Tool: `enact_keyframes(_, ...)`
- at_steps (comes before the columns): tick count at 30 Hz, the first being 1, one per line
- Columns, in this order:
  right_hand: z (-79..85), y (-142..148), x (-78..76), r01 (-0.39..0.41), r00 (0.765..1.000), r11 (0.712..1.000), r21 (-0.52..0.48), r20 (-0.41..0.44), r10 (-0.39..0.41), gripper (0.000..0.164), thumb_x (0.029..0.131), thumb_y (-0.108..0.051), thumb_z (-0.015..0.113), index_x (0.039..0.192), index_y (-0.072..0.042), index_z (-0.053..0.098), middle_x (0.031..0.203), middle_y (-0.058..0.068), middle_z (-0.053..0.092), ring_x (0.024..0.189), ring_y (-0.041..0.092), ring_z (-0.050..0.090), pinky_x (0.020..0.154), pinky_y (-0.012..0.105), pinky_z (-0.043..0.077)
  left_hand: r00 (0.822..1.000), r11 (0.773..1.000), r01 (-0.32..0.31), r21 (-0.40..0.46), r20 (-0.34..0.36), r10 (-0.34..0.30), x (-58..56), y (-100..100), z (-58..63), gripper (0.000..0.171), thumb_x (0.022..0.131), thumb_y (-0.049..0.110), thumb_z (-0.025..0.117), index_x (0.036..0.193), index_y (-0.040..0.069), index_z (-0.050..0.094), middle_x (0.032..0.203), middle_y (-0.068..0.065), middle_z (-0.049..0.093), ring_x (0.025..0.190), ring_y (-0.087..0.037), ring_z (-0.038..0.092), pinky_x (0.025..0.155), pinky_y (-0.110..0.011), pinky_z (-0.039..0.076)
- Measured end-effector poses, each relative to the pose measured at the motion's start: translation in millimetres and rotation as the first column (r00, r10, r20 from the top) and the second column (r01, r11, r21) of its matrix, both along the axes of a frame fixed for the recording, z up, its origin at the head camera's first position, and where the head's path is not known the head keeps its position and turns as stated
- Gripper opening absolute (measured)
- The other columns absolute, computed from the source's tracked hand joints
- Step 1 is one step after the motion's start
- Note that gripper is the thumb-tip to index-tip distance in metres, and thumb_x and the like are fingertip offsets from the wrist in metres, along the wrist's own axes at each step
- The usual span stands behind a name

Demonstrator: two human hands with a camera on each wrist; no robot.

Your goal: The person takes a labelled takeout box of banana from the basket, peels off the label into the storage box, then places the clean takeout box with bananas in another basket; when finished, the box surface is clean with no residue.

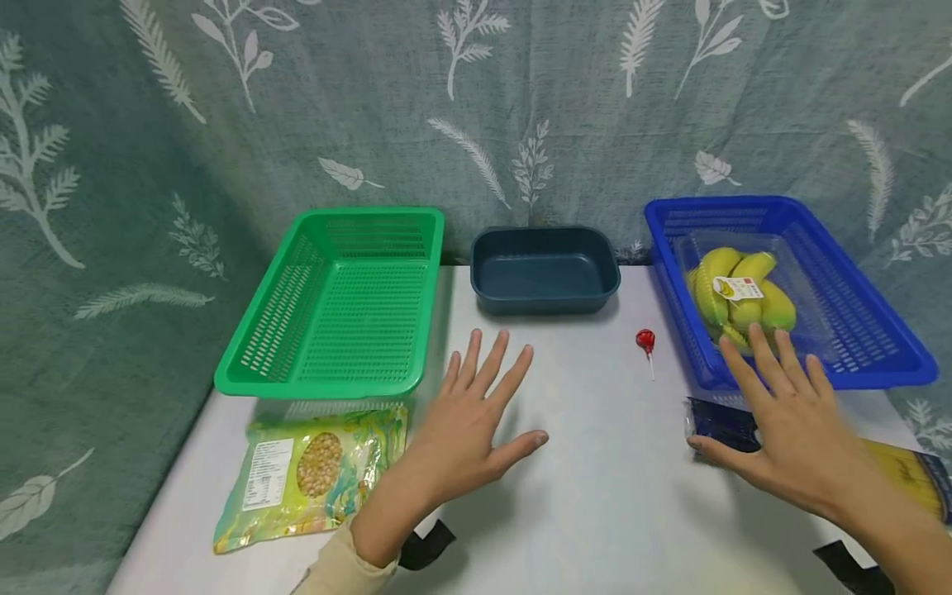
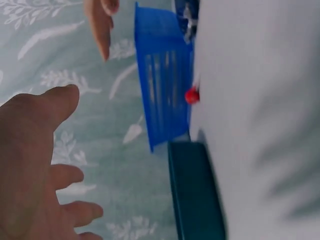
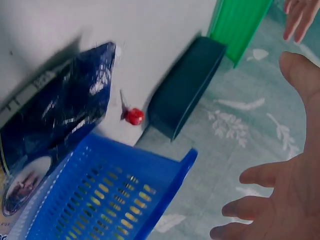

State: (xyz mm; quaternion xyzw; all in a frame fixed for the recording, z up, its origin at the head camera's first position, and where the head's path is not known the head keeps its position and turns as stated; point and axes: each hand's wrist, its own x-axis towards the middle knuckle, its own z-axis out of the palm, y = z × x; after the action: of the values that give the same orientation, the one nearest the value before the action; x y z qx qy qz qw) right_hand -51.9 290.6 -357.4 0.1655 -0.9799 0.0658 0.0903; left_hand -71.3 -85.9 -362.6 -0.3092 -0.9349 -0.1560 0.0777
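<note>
My left hand (image 1: pixel 461 430) hovers palm down over the table with its fingers spread, holding nothing. Beside it lies a green and yellow bag of round, pale kernels or beans (image 1: pixel 320 467). My right hand (image 1: pixel 796 430), fingers also spread, hangs above a dark blue and yellow packet (image 1: pixel 721 423) and partly hides it. Its fingertips overlap the near rim of the blue basket (image 1: pixel 878 330) in the head view. Inside that basket sits a clear pack of yellow bananas (image 1: pixel 744 289). A red lollipop (image 1: pixel 645 340) lies between the basket and the dark tub.
A green basket (image 1: pixel 372 322) stands at the back left, and a dark blue-green tub (image 1: pixel 545 273) at the back middle. Behind them hangs a grey-green curtain (image 1: pixel 402 124) with white leaf prints. The table (image 1: pixel 587 479) is white.
</note>
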Motion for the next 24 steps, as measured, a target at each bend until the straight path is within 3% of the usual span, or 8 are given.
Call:
enact_keyframes(6,2.3,12.4,-9.3,0.061,0.998,0.998,-0.005,0.034,-0.061,0.118,0.081,-0.066,0.07,0.162,-0.012,0.004,0.164,0.021,-0.007,0.148,0.037,-0.016,0.114,0.06,-0.013,0.997,0.997,0.067,0.032,0.045,-0.069,-11.7,28.9,-4.1,0.083,0.098,0.063,0.049,0.162,0.022,0.016,0.166,-0.011,0.008,0.15,-0.037,-0.008,0.118,-0.058,0.013)
enact_keyframes(13,8.6,25.6,-21.6,0.105,0.994,0.994,0.002,0.04,-0.105,0.117,0.082,-0.065,0.068,0.161,-0.008,0.003,0.162,0.023,-0.01,0.147,0.043,-0.014,0.114,0.061,-0.011,0.984,0.996,0.072,0.052,0.161,-0.079,-25.5,50.0,-8.2,0.087,0.098,0.064,0.047,0.162,0.016,0.011,0.165,-0.015,0.014,0.15,-0.038,0.002,0.119,-0.051,0.015)
enact_keyframes(19,9.3,34.2,-29.8,0.129,0.989,0.992,0.0,0.067,-0.128,0.117,0.085,-0.065,0.067,0.16,-0.008,-0.002,0.161,0.024,-0.014,0.146,0.046,-0.015,0.113,0.063,-0.012,0.961,0.983,0.069,0.169,0.255,-0.111,-33.9,66.1,-16.9,0.088,0.098,0.059,0.053,0.161,0.013,0.014,0.164,-0.011,0.019,0.15,-0.034,0.011,0.119,-0.044,0.018)
enact_keyframes(24,7.8,42.1,-37.1,0.147,0.987,0.988,-0.045,0.077,-0.143,0.115,0.086,-0.061,0.068,0.161,-0.011,-0.004,0.16,0.03,-0.01,0.145,0.049,-0.013,0.112,0.066,-0.01,0.93,0.954,0.042,0.296,0.337,-0.145,-35.8,78.8,-23.8,0.084,0.098,0.055,0.055,0.161,0.015,0.017,0.164,-0.001,0.023,0.15,-0.025,0.018,0.118,-0.043,0.024)
